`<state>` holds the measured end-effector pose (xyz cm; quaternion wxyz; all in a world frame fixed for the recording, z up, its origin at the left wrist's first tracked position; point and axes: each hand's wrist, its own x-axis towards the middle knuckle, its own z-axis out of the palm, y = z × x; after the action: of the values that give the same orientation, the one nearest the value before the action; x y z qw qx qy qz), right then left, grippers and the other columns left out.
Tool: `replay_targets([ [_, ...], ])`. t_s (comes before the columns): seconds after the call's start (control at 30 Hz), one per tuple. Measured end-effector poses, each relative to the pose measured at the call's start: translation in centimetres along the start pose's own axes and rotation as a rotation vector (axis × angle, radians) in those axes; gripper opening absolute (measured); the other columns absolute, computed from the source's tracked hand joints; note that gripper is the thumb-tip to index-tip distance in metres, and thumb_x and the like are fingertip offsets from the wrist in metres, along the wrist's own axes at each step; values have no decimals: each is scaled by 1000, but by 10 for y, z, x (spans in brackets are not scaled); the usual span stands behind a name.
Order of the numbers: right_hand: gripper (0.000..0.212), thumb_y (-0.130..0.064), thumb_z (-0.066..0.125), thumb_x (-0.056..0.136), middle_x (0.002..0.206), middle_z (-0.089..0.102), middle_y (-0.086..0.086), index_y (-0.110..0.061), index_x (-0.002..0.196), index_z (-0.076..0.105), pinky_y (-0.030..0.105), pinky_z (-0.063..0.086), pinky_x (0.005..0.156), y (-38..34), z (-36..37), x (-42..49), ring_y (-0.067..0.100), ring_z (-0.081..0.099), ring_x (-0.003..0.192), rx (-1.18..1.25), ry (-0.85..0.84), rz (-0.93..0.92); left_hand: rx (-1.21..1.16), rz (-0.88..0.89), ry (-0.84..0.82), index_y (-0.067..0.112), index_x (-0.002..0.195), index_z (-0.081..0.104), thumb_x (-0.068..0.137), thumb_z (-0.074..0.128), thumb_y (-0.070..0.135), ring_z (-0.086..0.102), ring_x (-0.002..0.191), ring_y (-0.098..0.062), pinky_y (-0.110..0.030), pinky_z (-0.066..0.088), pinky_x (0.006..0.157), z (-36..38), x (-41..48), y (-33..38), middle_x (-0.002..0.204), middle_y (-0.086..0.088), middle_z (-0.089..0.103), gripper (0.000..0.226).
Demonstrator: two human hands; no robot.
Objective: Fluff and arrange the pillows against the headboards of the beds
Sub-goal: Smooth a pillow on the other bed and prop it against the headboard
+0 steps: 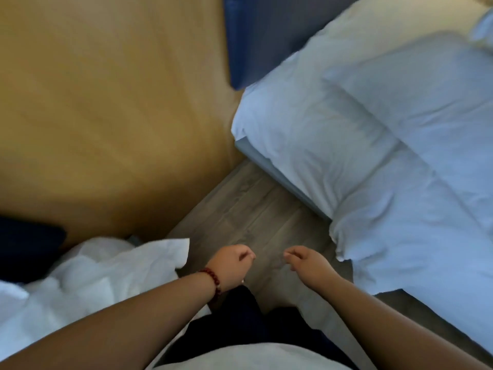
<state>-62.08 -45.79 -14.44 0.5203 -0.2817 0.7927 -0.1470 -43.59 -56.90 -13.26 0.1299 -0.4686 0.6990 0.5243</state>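
Head view, blurred: pillows [320, 116] lie at the head edge of the right bed [269, 162], touching the headboard [266, 36]; soft and light, probably best gripped at the corners; left hand [232, 265] and right hand [309, 265] hang loosely curled, holding nothing, above the floor [253, 209]; tan wall [106, 102] behind.

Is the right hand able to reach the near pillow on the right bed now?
Probably yes. The right hand holds nothing, and only floor lies between it and the pillow; nothing seems to block the way.
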Motion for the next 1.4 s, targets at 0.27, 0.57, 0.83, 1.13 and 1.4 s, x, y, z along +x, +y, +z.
replay_targets([
  [0.27, 16, -24, 54, 97, 92, 71, 4, -14, 99, 67, 25, 46, 63, 26, -32, -31, 14, 64, 72, 736, 208, 246, 121, -31, -100, 17, 90, 69, 97, 49, 17, 66, 83, -11, -19, 49, 70, 9, 37, 45, 89, 0, 71, 21],
  [0.57, 17, -27, 55, 97, 99, 73, 6, -16, 100, 68, 32, 51, 77, 88, -106, -26, 25, 69, 92, 886, 348, 233, 62, 56, -107, 15, 90, 71, 96, 49, 21, 70, 82, -10, -20, 50, 66, 67, 75, 162, 91, 4, 73, 23],
  [0.83, 18, -23, 54, 97, 97, 72, 10, -11, 97, 67, 33, 51, 76, 135, -214, -25, 25, 66, 86, 792, 349, 140, -62, -9, -18, 11, 88, 70, 96, 50, 14, 66, 76, -12, -13, 46, 57, 135, 95, 233, 93, -3, 73, 21],
  [1.13, 18, -30, 53, 96, 93, 73, -5, -23, 97, 69, 34, 53, 83, 151, -291, 1, 13, 69, 85, 689, 408, 59, -82, 10, -41, 13, 84, 69, 97, 50, 17, 69, 84, -20, -31, 54, 79, 161, 141, 302, 89, -5, 74, 24],
  [1.4, 16, -30, 55, 96, 93, 72, -7, -22, 95, 70, 26, 52, 75, 129, -359, 35, 7, 67, 82, 696, 548, 27, -29, 134, -136, 15, 89, 69, 98, 48, 18, 70, 81, -10, -26, 52, 72, 132, 222, 387, 95, 2, 73, 23],
])
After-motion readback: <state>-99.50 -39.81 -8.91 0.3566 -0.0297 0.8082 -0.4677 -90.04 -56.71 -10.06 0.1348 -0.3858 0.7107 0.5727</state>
